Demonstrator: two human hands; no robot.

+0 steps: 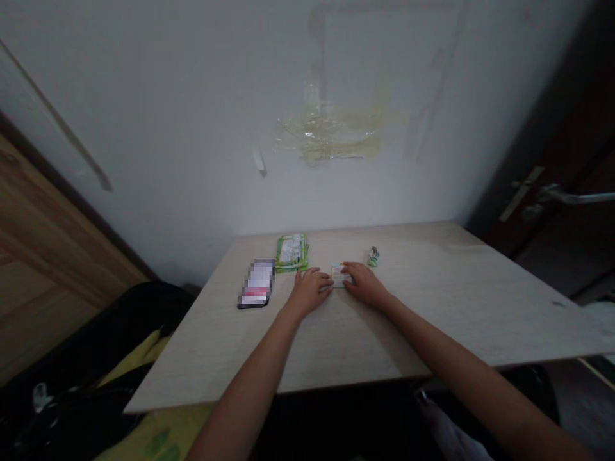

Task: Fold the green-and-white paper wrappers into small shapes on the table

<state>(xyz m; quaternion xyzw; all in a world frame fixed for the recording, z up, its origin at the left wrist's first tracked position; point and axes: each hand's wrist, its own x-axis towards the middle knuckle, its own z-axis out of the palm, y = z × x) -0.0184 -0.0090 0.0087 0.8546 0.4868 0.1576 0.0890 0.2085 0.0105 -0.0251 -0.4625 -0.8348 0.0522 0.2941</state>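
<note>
Between my hands, a small flat rectangular packet (338, 274), whitish with printing and a touch of yellow, lies on the table (307, 346). My left hand (311, 289) rests at its left edge, fingertips and thumb closed against it. My right hand (366, 283) covers its right side, with bent fingers on top and the thumb by the lower edge. Part of the packet is hidden under the right fingers. Beyond my left hand lies a small stack of green printed packets (291, 251). A small crumpled green-and-white wrapper (373, 257) sits past my right hand.
A phone (257, 284) with a blurred-out screen lies left of my left hand. The table's back edge meets a white wall (192, 128) with torn tape (331, 137). A dark door with a metal handle (576, 196) stands right; yellow cloth (158, 435) shows below left.
</note>
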